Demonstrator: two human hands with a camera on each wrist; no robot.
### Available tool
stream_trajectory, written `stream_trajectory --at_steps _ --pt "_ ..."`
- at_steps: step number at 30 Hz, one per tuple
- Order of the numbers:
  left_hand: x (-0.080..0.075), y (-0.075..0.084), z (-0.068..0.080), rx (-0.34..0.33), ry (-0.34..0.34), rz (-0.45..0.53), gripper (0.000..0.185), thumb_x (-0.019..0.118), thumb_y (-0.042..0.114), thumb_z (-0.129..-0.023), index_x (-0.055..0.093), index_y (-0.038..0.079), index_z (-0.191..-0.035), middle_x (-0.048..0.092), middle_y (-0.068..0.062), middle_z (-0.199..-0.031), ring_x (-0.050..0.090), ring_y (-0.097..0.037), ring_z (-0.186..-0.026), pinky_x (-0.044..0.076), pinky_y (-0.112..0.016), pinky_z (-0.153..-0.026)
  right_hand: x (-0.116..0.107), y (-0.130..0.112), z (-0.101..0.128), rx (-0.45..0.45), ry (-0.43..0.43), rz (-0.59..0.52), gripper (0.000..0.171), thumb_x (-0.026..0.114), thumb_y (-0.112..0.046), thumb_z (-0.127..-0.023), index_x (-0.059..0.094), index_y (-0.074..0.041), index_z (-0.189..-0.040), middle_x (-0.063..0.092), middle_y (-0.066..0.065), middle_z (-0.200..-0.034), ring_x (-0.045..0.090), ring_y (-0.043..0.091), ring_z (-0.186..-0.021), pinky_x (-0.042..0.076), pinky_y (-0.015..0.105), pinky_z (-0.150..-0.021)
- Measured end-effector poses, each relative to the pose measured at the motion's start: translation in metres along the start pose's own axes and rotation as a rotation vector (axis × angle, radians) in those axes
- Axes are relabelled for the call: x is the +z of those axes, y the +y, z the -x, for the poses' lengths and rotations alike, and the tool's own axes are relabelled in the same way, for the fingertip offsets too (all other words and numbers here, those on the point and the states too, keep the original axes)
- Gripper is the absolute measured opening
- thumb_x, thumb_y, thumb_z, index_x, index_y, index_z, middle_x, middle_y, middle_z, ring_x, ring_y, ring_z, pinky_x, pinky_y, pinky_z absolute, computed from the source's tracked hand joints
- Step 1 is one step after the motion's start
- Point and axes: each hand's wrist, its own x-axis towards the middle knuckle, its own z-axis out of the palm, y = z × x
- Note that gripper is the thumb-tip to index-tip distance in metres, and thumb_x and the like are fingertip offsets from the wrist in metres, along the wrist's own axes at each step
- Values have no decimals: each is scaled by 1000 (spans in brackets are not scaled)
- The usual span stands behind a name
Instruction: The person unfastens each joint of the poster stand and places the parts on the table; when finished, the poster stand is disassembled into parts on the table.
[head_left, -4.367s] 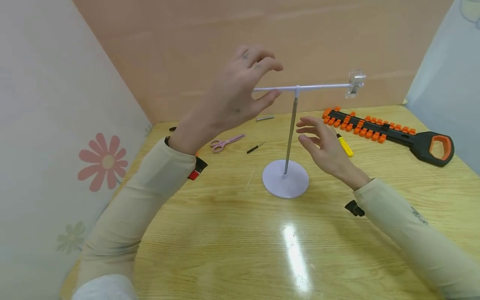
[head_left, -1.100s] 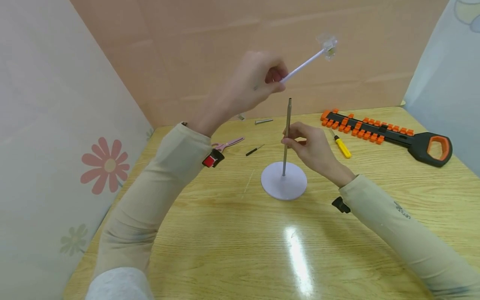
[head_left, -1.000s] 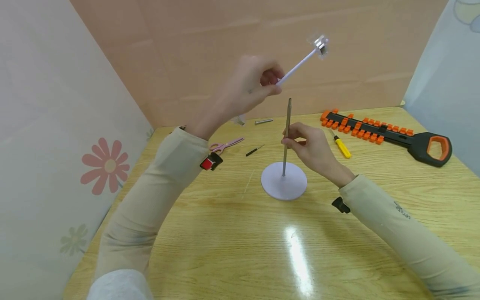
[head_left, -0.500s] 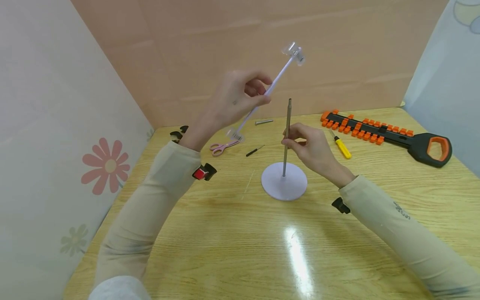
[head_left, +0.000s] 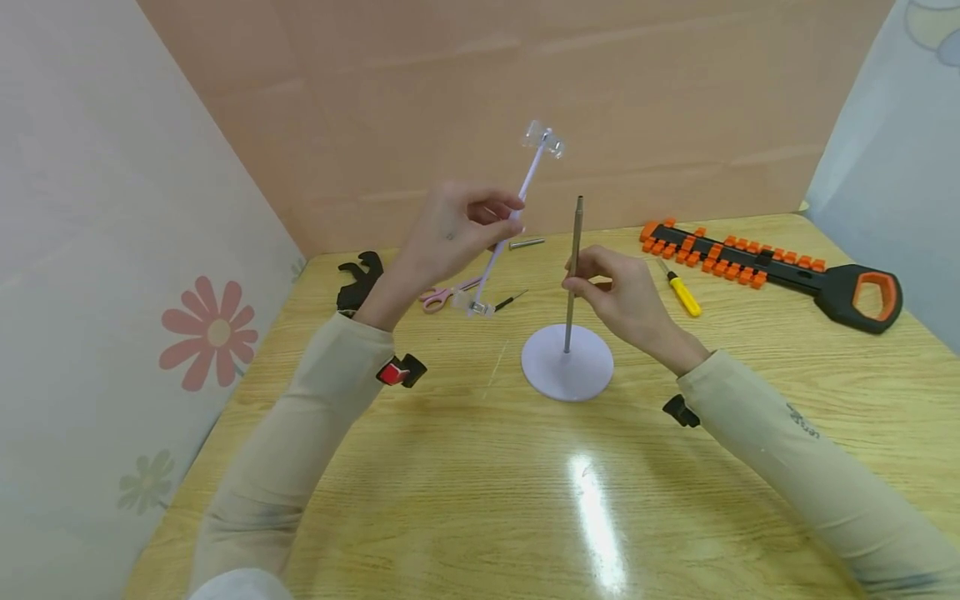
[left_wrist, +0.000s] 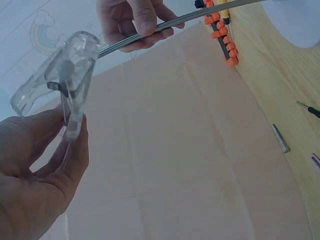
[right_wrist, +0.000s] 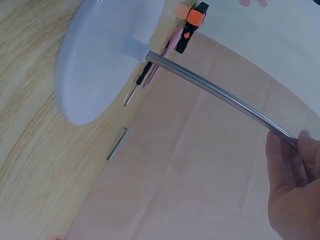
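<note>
My left hand (head_left: pixel 457 232) pinches a thin white crossbar (head_left: pixel 531 173) near its middle, in the air left of the stand. The bar slants, and each end carries a clear plastic clip; the upper clip (head_left: pixel 543 140) and the lower clip (head_left: pixel 476 307) both show in the head view. In the left wrist view one clear clip (left_wrist: pixel 65 80) hides part of the bar. My right hand (head_left: pixel 622 292) pinches the metal pole (head_left: pixel 572 308) about halfway up. The pole stands upright from a round white base (head_left: pixel 567 375) on the table, its top end bare.
Behind the left hand lie pink scissors (head_left: pixel 437 300) and a black tool (head_left: pixel 362 279). A small black screwdriver (head_left: pixel 512 300) and a metal bolt (head_left: pixel 527 243) lie near the back. On the right are a yellow screwdriver (head_left: pixel 685 296) and a black-and-orange rack (head_left: pixel 787 272).
The left hand has taken the crossbar off the pole, then lowered it leftward while turning it steeper. The right hand has come to the pole and held still there.
</note>
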Motion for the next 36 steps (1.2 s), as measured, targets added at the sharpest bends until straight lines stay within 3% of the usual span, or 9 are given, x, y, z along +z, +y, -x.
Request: stream_trajectory --at_steps 5,10,15,23,28,36 --pt "1 -10 8 -18 12 59 12 71 7 -85 72 1 -95 70 -5 -84 67 -15 -70 53 -32 -68 0 1 0 1 -1 6 17 71 2 -81 64 3 -96 68 12 -86 66 20 -76 51 17 -64" --pt "2 -17 19 -103 11 121 14 73 13 -85 73 6 -97 71 -4 -84 68 -17 -72 52 -32 -70 0 0 0 5 -4 9 17 71 1 -81 64 3 -96 68 11 -85 66 20 -75 51 17 -64" --pt "3 -26 30 -177 14 207 18 74 14 -83 72 5 -99 70 -7 -87 67 -22 -74 52 -30 -62 1 0 0 5 -5 7 17 71 1 -81 64 3 -97 68 11 -85 67 20 -76 51 17 -64" --pt "4 -39 52 -244 22 145 22 77 19 -80 73 11 -101 71 -1 -90 66 -15 -82 50 -35 -73 0 -2 1 14 -5 34 18 71 2 -81 64 2 -97 68 11 -87 67 22 -79 50 15 -65" --pt "5 -44 63 -282 28 144 22 78 22 -80 73 13 -100 70 -1 -89 64 -16 -83 48 -35 -71 1 -1 1 15 0 41 18 71 2 -81 64 3 -98 68 13 -88 68 25 -81 50 14 -66" --pt "9 -54 75 -284 19 182 26 78 16 -79 71 10 -103 69 -4 -89 64 -18 -83 50 -32 -68 0 0 2 12 7 30 17 71 1 -81 64 2 -97 69 11 -86 68 24 -80 50 14 -66"
